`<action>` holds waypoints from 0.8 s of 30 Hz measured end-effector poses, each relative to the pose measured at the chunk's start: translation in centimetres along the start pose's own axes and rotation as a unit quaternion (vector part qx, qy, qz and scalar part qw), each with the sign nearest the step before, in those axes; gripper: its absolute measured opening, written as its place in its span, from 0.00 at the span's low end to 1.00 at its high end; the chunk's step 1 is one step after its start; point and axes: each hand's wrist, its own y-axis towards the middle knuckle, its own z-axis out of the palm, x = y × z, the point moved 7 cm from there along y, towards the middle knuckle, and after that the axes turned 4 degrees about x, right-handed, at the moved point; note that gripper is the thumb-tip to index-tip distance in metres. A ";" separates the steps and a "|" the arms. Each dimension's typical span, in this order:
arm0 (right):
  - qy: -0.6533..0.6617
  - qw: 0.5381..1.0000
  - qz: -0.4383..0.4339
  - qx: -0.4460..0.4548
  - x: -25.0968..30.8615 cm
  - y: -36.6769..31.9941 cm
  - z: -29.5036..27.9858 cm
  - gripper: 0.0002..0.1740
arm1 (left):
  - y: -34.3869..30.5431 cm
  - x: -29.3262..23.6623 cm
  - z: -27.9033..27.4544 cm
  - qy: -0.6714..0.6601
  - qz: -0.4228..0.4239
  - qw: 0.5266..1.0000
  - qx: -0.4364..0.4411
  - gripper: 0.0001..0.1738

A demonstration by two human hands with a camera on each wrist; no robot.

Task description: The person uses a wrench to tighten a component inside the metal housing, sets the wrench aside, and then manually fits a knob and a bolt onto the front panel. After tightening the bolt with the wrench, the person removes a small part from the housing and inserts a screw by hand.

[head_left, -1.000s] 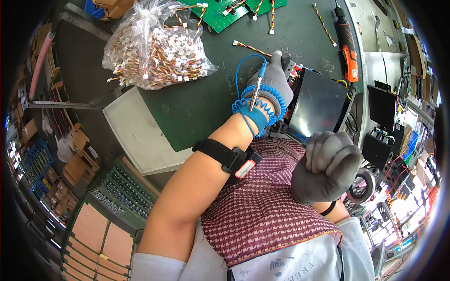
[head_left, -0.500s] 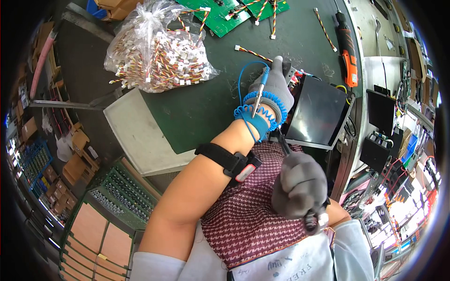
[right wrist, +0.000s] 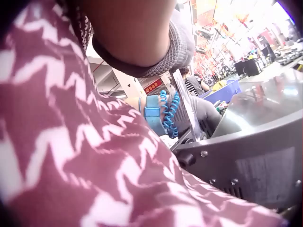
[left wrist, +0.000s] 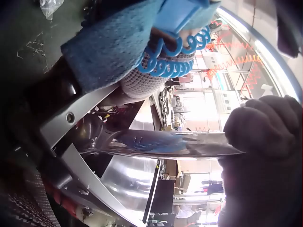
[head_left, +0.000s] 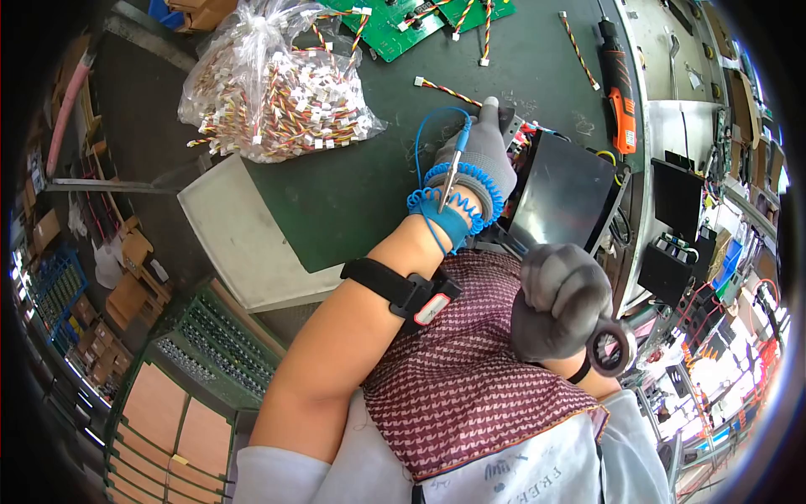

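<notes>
My gloved right hand grips a wrench, its fingers curled round the shaft. The ring end sticks out below the fist. In the left wrist view the shiny wrench shaft spans from my right fist to the near edge of a black metal-cased device, where its far end is hidden. My gloved left hand lies along the device's left side, one digit extended beside a metal bracket; its other fingers are hidden. A blue coiled wrist strap circles the left wrist.
A clear bag of twisted cables sits on the green mat at left. Green circuit boards lie at the back, with a loose cable nearer. An orange-black electric screwdriver lies at the right edge.
My right hand swung left and down with the wrench, then came partway back up and right; the wrench's ring end moved with it. The left hand stayed at the device's side.
</notes>
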 end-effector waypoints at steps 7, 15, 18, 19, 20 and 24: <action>-0.328 0.929 0.173 0.028 0.6 0.9 -1.5 0.26 | -0.2 -0.2 0.0 0.002 -0.001 1.000 -0.016 0.43; -0.258 0.917 0.280 0.120 0.5 3.5 -1.4 0.11 | -0.3 -0.7 -0.7 -0.015 -0.016 1.000 0.006 0.44; -0.228 0.877 0.108 0.409 1.6 4.2 3.2 0.16 | -0.5 -0.4 0.0 0.001 0.010 1.000 -0.026 0.43; -0.192 0.860 0.133 0.454 1.4 3.6 3.7 0.15 | -0.5 -0.4 0.0 0.008 0.012 0.999 -0.030 0.42; -0.216 0.858 0.126 0.449 1.7 4.3 3.5 0.17 | -0.4 -0.5 -0.2 0.003 0.016 0.999 -0.035 0.41; -0.257 0.886 0.127 0.364 0.3 4.9 5.2 0.19 | 0.0 -0.1 0.0 -0.002 0.025 0.998 -0.050 0.42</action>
